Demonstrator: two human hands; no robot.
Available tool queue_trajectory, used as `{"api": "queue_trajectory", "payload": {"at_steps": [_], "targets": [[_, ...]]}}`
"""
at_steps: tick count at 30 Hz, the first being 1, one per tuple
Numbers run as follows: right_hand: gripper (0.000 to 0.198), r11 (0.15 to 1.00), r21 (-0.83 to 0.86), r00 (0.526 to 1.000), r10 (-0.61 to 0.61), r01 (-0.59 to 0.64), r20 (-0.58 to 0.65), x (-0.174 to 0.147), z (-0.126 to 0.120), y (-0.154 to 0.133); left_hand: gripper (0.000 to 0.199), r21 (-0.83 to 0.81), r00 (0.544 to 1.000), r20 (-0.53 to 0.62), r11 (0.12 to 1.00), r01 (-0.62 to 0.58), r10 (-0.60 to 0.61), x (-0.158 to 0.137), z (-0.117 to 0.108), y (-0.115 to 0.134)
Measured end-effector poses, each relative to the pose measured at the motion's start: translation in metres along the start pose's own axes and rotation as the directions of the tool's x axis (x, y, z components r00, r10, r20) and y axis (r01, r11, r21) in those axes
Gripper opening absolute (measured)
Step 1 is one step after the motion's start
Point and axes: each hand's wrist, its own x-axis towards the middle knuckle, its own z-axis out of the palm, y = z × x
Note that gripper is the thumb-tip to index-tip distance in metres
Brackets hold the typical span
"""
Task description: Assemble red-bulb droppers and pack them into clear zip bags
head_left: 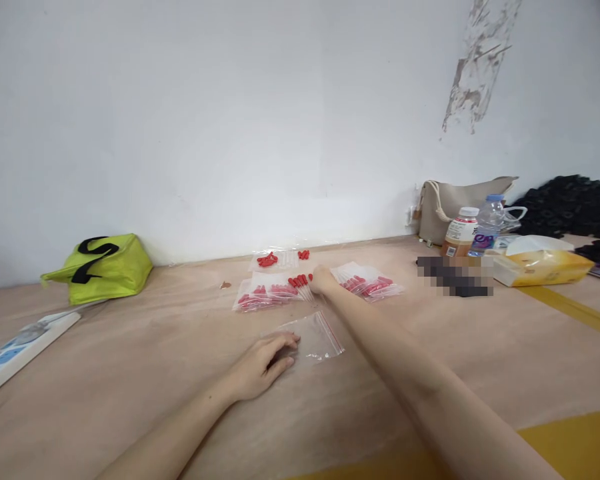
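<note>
On the table, my left hand (265, 360) lies beside a clear zip-lock bag (314, 339), its fingertips at the bag's left edge, fingers apart. My right hand (323, 281) reaches forward, closed, to a row of thin pale sticks with red ends (300, 281). Its fingertips are mostly hidden, so what they pinch cannot be made out. Left of that row is a stack of filled clear bags (267, 297) with pinkish-red pieces showing through. Another filled stack (373, 283) lies to its right. Behind them rest loose red pieces (267, 260) on clear plastic and a smaller red cluster (304, 255).
A lime-green bag (110, 270) and a white power strip (30, 343) are on the left. To the right stand a beige bag (435, 213), two bottles (460, 233), a tissue pack (540, 263) and a black heap (570, 203). A white wall (205, 133) closes the back.
</note>
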Motion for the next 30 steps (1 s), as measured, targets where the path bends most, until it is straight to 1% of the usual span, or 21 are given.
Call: {"api": "queue_trajectory", "payload": {"at_steps": [3,5,7,9,10,11,13,14,16,18,20,23,26,30], "targets": [[0.054,1.000,0.020,1.000,0.002,-0.002,0.016,-0.007,-0.006,-0.002,0.028,0.045,0.998,0.033,0.998,-0.046,0.044,0.003,0.000,0.000],[0.064,0.999,0.042,1.000,-0.015,0.015,0.005,-0.015,-0.016,0.002,0.031,0.079,0.997,0.052,0.995,-0.067,0.063,0.005,0.000,-0.001],[0.068,0.996,0.074,0.999,-0.045,0.047,-0.020,-0.026,-0.031,0.015,0.033,0.112,0.995,0.064,0.990,-0.084,0.077,0.006,0.001,-0.001],[0.065,0.987,0.140,0.995,-0.069,0.078,-0.067,-0.038,-0.046,0.035,0.033,0.148,0.995,0.039,0.985,-0.091,0.086,0.005,0.001,0.000],[0.063,0.955,0.281,0.990,-0.064,0.097,-0.123,-0.046,-0.052,0.046,0.033,0.166,0.996,0.013,0.982,-0.087,0.086,0.004,0.001,0.001],[0.061,0.899,0.430,0.986,-0.011,0.082,-0.165,-0.053,-0.056,0.057,0.032,0.182,0.996,-0.019,0.980,-0.078,0.083,0.003,0.001,0.001],[0.056,0.744,0.663,0.978,0.064,0.086,-0.199,-0.069,-0.057,0.076,0.028,0.204,0.994,-0.080,0.978,-0.054,0.072,0.001,0.002,0.003],[0.052,0.663,0.743,0.973,0.100,0.091,-0.209,-0.077,-0.055,0.083,0.027,0.208,0.993,-0.101,0.977,-0.044,0.066,0.000,0.002,0.003],[0.045,0.529,0.839,0.964,0.136,0.123,-0.227,-0.089,-0.047,0.089,0.026,0.203,0.990,-0.122,0.978,-0.038,0.064,0.000,0.002,0.004],[0.040,0.453,0.879,0.963,0.136,0.150,-0.235,-0.098,-0.039,0.089,0.025,0.191,0.991,-0.117,0.981,-0.041,0.065,0.000,0.002,0.004],[0.039,0.426,0.890,0.967,0.109,0.163,-0.230,-0.102,-0.034,0.086,0.026,0.186,0.993,-0.103,0.982,-0.038,0.058,0.000,0.002,0.003],[0.039,0.430,0.886,0.975,0.058,0.170,-0.215,-0.105,-0.033,0.083,0.028,0.191,0.996,-0.084,0.981,-0.021,0.037,0.000,0.002,0.002],[0.040,0.431,0.889,0.981,0.045,0.152,-0.190,-0.107,-0.033,0.081,0.029,0.191,0.997,-0.078,0.981,-0.009,0.024,0.000,0.002,0.001],[0.044,0.390,0.912,0.989,0.021,0.127,-0.147,-0.110,-0.029,0.079,0.030,0.183,0.996,-0.083,0.983,-0.007,0.023,-0.001,0.002,0.000]]}}
